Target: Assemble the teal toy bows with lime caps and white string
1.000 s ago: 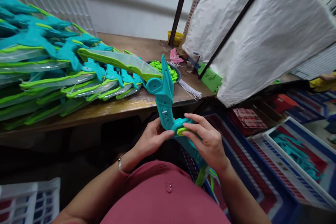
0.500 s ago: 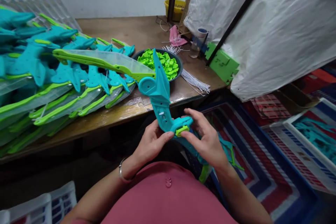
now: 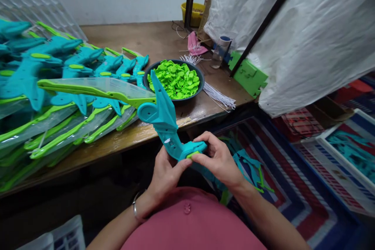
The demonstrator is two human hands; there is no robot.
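A teal plastic toy part (image 3: 166, 119), with a long lime-edged translucent wing (image 3: 96, 88) sticking out to the left, is held up before my body. My left hand (image 3: 166, 170) grips its lower bend, thumb on the near side. At the lower right end, my right hand (image 3: 218, 160) pinches the teal tip, its thumb pressing on a small lime-green piece (image 3: 193, 154) lying along the near side. Behind the toy part stands a dark bowl (image 3: 202, 86) full of loose lime-green pieces (image 3: 175, 80).
Similar teal and lime winged parts (image 3: 76, 64) are piled on the left of the wooden table (image 3: 117, 31). White ties (image 3: 219, 95), a clear bottle (image 3: 220, 51) and a green foam block (image 3: 249, 74) lie right. Striped cloth (image 3: 281, 175) and a white crate (image 3: 360, 148) holding teal parts are lower right.
The toy part has shifted left and slightly down in view with both hands. The lime-green piece now sits closer along the teal end, my right fingers closed tighter around it.
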